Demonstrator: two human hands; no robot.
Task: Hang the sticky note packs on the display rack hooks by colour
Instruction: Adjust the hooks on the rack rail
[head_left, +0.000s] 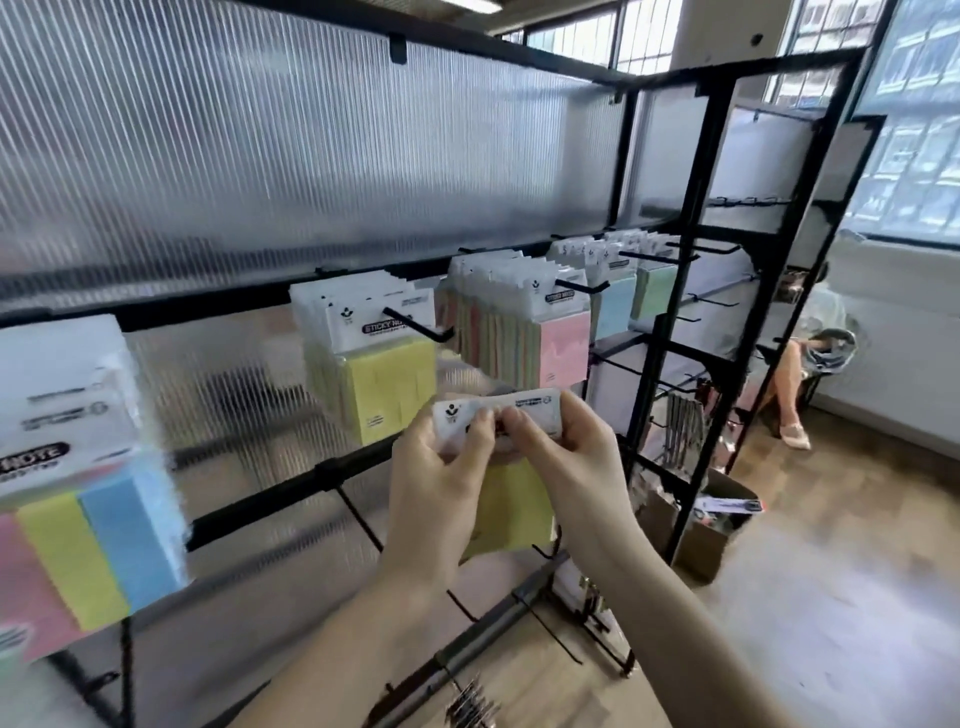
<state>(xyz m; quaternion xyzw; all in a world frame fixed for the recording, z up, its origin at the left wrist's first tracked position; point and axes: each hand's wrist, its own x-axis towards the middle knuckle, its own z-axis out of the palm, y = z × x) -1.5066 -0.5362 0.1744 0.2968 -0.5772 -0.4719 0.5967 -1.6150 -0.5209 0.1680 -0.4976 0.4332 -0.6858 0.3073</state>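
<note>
A black display rack (670, 332) backed by ribbed translucent panels fills the view. Along its middle rail hang rows of sticky note packs: a multicolour pack (67, 467) at far left, then yellow packs (379, 364), pink packs (540, 332), blue packs (615, 306) and green packs (655, 291), each row on its own hook. Just below the yellow row's hook (418, 328), a single yellow pack (511, 506) is held up in front of the rack. The left hand (441, 488) and right hand (569, 467) both pinch its white header card.
</note>
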